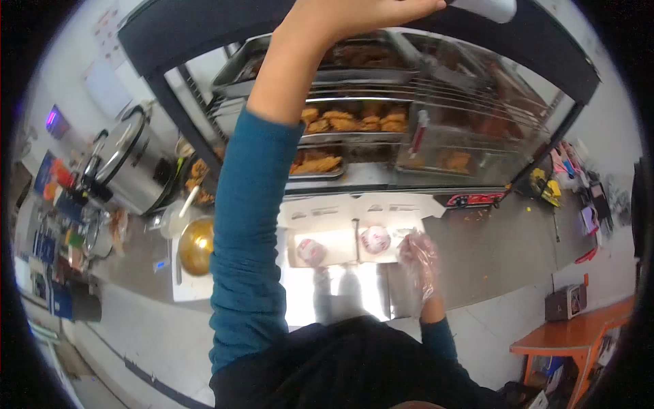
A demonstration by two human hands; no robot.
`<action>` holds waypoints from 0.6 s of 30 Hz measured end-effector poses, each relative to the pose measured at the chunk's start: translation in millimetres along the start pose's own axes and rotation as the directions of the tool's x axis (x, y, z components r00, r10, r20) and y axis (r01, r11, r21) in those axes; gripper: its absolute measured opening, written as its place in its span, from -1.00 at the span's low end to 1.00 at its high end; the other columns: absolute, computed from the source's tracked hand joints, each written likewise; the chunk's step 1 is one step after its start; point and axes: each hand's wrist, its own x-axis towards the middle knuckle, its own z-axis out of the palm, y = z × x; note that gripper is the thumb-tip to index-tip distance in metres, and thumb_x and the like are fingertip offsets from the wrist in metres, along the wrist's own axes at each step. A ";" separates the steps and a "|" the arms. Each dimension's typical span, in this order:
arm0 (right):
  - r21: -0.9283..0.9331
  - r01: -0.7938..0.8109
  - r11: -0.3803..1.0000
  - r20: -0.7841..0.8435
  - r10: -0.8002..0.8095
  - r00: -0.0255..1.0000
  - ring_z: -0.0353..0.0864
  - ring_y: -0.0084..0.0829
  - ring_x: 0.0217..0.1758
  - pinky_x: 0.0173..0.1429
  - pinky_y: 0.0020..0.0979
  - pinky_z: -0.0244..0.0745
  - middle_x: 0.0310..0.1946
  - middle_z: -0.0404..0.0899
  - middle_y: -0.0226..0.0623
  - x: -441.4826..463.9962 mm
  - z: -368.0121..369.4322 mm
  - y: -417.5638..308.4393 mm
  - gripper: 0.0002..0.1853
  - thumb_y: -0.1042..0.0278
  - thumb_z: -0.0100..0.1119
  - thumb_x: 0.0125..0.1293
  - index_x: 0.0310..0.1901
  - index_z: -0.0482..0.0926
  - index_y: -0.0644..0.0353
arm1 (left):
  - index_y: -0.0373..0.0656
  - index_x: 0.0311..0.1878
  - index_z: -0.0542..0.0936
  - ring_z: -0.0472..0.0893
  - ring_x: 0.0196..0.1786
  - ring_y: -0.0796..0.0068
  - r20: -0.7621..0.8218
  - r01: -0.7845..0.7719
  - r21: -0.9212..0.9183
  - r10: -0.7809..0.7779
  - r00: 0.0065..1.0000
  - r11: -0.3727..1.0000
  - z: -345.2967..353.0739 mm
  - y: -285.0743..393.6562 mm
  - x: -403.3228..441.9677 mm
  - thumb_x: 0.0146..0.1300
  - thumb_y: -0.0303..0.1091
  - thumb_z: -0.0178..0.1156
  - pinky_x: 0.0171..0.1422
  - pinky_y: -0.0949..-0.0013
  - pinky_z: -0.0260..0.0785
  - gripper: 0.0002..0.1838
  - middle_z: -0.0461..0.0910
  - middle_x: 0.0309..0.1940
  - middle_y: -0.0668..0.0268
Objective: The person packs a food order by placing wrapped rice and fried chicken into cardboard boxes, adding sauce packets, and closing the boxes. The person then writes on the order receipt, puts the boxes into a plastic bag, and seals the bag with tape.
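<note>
Head view: open boxes (341, 249) align crosswise, lids (392, 204) away.

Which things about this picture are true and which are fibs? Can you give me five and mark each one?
1. The right hand wears a clear plastic glove. True.
2. The left hand wears one too. False: the left hand looks bare.
3. Two round printed things sit in open white boxes. True.
4. The golden bowl is right of the boxes. False: the golden bowl is left of them.
5. Golden-brown food lies on a tray. True.
</note>
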 end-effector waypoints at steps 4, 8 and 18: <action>-0.295 0.410 0.863 0.366 -0.294 0.883 0.49 -0.48 -0.06 -0.02 -0.49 0.43 -0.15 0.52 -0.24 25.2 42.3 -10.0 -0.66 0.59 0.12 0.16 0.00 0.40 0.28 | -0.20 -0.09 0.52 0.48 -0.13 0.29 -0.165 0.115 -0.198 -0.149 0.975 0.973 -90.8 18.5 -78.3 -0.11 -0.30 0.34 -0.02 0.35 0.25 -0.55 0.55 -0.16 0.22; -0.482 0.802 0.351 0.640 -0.484 0.597 0.50 -0.34 -0.12 -0.04 -0.38 0.41 -0.22 0.53 -0.20 71.8 121.3 -7.8 -0.75 0.53 0.09 0.14 -0.11 0.47 0.28 | -0.28 -0.12 0.50 0.48 -0.11 0.24 0.001 0.522 -0.322 -0.552 0.834 0.789 -163.5 56.3 -196.4 -0.02 -0.45 0.18 0.02 0.30 0.28 -0.67 0.55 -0.18 0.13; -0.528 0.691 -0.493 0.826 -0.107 0.554 0.51 -0.17 -0.24 -0.15 -0.29 0.46 -0.47 0.53 -0.18 199.2 218.5 70.4 -0.90 0.43 0.06 -0.04 -0.47 0.54 0.21 | -0.26 -0.22 0.52 0.52 -0.21 0.40 0.169 0.995 -0.066 -0.982 0.084 0.074 -247.7 150.6 -370.0 0.03 -0.54 0.18 -0.04 0.40 0.30 -0.80 0.55 -0.30 0.21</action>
